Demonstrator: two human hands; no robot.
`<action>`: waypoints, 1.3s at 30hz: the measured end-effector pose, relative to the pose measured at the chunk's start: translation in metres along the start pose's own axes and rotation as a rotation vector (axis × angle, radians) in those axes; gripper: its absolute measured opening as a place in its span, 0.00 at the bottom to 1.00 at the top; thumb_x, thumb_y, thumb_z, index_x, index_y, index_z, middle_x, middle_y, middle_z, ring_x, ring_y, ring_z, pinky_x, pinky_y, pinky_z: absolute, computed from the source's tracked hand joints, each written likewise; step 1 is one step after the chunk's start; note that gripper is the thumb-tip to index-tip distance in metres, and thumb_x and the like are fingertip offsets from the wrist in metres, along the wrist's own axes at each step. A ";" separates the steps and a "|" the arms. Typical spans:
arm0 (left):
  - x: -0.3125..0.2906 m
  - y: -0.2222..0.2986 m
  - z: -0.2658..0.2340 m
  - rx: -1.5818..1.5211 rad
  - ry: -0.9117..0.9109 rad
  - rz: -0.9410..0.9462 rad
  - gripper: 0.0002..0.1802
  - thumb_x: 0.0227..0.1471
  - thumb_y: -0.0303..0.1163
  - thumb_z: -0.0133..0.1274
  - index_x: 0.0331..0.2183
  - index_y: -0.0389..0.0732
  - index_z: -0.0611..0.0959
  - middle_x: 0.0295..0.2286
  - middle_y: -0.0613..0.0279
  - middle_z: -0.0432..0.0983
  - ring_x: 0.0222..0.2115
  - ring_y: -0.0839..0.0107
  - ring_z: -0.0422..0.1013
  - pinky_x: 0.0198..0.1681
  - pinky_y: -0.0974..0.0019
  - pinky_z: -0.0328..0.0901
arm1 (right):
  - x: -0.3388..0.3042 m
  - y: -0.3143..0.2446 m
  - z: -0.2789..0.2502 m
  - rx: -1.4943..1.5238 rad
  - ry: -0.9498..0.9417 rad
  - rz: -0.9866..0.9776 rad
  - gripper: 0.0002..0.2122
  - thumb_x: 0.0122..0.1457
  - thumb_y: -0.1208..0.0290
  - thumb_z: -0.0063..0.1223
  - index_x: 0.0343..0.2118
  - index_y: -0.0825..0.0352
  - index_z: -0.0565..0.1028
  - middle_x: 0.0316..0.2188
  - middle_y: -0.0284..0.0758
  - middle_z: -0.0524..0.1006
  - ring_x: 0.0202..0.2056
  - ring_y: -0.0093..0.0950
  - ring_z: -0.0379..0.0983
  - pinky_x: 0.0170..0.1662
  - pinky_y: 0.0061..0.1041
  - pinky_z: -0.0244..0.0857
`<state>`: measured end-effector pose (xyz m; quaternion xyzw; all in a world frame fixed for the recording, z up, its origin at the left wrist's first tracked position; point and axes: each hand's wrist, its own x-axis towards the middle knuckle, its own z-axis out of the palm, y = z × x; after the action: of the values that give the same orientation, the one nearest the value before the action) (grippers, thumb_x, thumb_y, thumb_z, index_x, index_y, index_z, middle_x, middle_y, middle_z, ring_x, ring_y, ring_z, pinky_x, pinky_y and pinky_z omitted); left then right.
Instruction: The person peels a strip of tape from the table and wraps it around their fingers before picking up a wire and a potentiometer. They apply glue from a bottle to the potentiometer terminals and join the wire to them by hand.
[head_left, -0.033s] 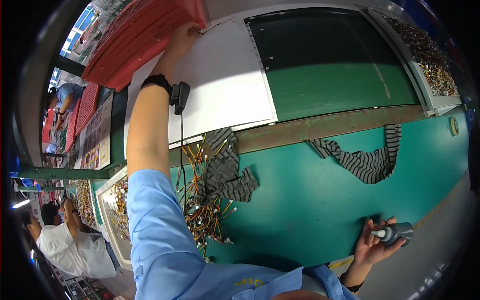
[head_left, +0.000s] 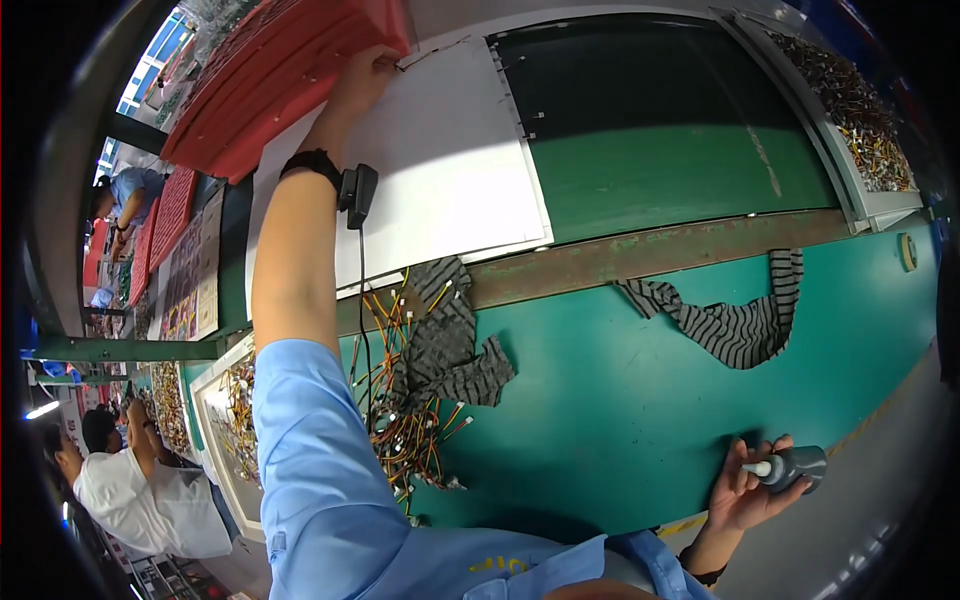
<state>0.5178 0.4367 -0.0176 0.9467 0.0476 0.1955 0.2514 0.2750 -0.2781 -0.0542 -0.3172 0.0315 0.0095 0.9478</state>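
Observation:
My left hand point(head_left: 362, 82) is stretched far out to the top left. Its fingers rest where the stack of red trays point(head_left: 270, 70) meets the corner of a white board point(head_left: 445, 170); whether they grip anything is not visible. A black wristband holds a small black device point(head_left: 357, 195) with a cable hanging down my arm. My right hand point(head_left: 742, 492) lies at the near edge of the green table point(head_left: 620, 410) and holds a small grey bottle point(head_left: 798, 466) with a white nozzle, lying on its side.
A pile of coloured wire harnesses point(head_left: 405, 425) lies under a striped cloth point(head_left: 448, 345). Another striped cloth point(head_left: 735, 325) lies to the right. A bin of small connectors point(head_left: 855, 100) stands top right, and a tape roll point(head_left: 907, 251) lies at the right edge. A person in white point(head_left: 140, 495) sits at the left.

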 end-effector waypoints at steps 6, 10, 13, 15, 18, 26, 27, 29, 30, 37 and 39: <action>-0.019 -0.010 -0.019 0.005 0.057 -0.006 0.13 0.57 0.24 0.52 0.44 0.38 0.83 0.39 0.58 0.82 0.41 0.66 0.77 0.47 0.66 0.69 | 0.004 0.000 -0.004 0.003 -0.152 0.039 0.28 0.65 0.45 0.48 0.50 0.69 0.65 0.28 0.40 0.76 0.11 0.20 0.52 0.56 0.31 0.61; -0.055 -0.088 -0.100 -0.043 0.129 -0.076 0.13 0.57 0.26 0.52 0.45 0.39 0.83 0.39 0.58 0.82 0.41 0.66 0.77 0.48 0.66 0.68 | 0.004 -0.003 -0.006 0.029 -0.167 0.079 0.28 0.65 0.45 0.48 0.51 0.69 0.64 0.32 0.42 0.78 0.12 0.21 0.52 0.58 0.31 0.60; -0.093 -0.127 -0.144 0.028 0.176 -0.178 0.13 0.57 0.28 0.52 0.44 0.40 0.84 0.39 0.57 0.82 0.41 0.65 0.77 0.47 0.66 0.68 | 0.003 -0.003 -0.008 0.029 -0.167 0.089 0.28 0.65 0.46 0.48 0.52 0.70 0.64 0.34 0.43 0.78 0.12 0.21 0.52 0.60 0.31 0.60; -0.116 -0.139 -0.157 0.063 0.200 -0.229 0.13 0.57 0.29 0.52 0.44 0.41 0.84 0.39 0.56 0.82 0.41 0.65 0.77 0.47 0.66 0.68 | 0.003 -0.006 -0.010 -0.001 -0.168 0.078 0.27 0.66 0.48 0.48 0.53 0.71 0.64 0.35 0.44 0.79 0.13 0.22 0.52 0.61 0.32 0.59; -0.143 -0.149 -0.168 0.171 0.196 -0.295 0.14 0.56 0.31 0.52 0.43 0.43 0.85 0.37 0.55 0.82 0.40 0.67 0.77 0.45 0.67 0.68 | 0.003 -0.009 -0.013 -0.004 -0.139 0.076 0.27 0.66 0.49 0.48 0.54 0.71 0.63 0.38 0.45 0.79 0.13 0.22 0.51 0.63 0.33 0.57; -0.142 -0.183 -0.148 0.127 0.303 -0.362 0.16 0.52 0.32 0.53 0.43 0.44 0.86 0.35 0.56 0.82 0.38 0.69 0.76 0.44 0.66 0.67 | 0.003 -0.010 -0.021 -0.103 -0.063 0.028 0.27 0.67 0.51 0.48 0.55 0.72 0.63 0.23 0.38 0.69 0.14 0.22 0.50 0.68 0.38 0.53; -0.142 -0.189 -0.147 0.124 0.302 -0.362 0.16 0.52 0.32 0.53 0.43 0.44 0.86 0.35 0.56 0.82 0.38 0.69 0.76 0.44 0.66 0.67 | 0.003 -0.011 -0.026 -0.127 -0.116 0.037 0.27 0.67 0.52 0.48 0.56 0.72 0.62 0.20 0.35 0.66 0.14 0.22 0.50 0.69 0.38 0.53; -0.141 -0.197 -0.135 0.118 0.302 -0.386 0.17 0.52 0.32 0.53 0.43 0.44 0.86 0.36 0.55 0.82 0.39 0.67 0.76 0.44 0.66 0.68 | 0.003 -0.012 -0.027 -0.151 -0.137 0.039 0.27 0.66 0.52 0.49 0.56 0.71 0.62 0.25 0.37 0.69 0.14 0.22 0.51 0.68 0.39 0.53; -0.142 -0.198 -0.132 0.116 0.303 -0.400 0.17 0.51 0.32 0.52 0.43 0.44 0.86 0.36 0.54 0.82 0.39 0.66 0.76 0.45 0.66 0.68 | 0.003 -0.013 -0.029 -0.166 -0.164 0.044 0.27 0.66 0.52 0.50 0.56 0.71 0.61 0.31 0.40 0.72 0.14 0.22 0.52 0.68 0.39 0.53; -0.150 -0.197 -0.131 0.185 0.301 -0.480 0.17 0.53 0.31 0.51 0.44 0.44 0.86 0.39 0.49 0.82 0.44 0.63 0.77 0.46 0.63 0.68 | -0.005 -0.016 -0.026 -0.187 -0.101 0.016 0.27 0.66 0.52 0.49 0.56 0.71 0.62 0.17 0.31 0.58 0.15 0.22 0.51 0.68 0.39 0.53; -0.152 -0.193 -0.139 0.199 0.336 -0.487 0.17 0.53 0.30 0.51 0.44 0.44 0.86 0.40 0.48 0.82 0.44 0.62 0.77 0.47 0.63 0.68 | -0.005 -0.016 -0.029 -0.179 -0.124 0.023 0.27 0.66 0.51 0.49 0.56 0.71 0.63 0.18 0.31 0.59 0.15 0.22 0.52 0.68 0.39 0.53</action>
<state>0.3252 0.6397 -0.0549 0.8820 0.3326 0.2775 0.1854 0.2692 -0.3084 -0.0670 -0.3988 -0.0246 0.0428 0.9157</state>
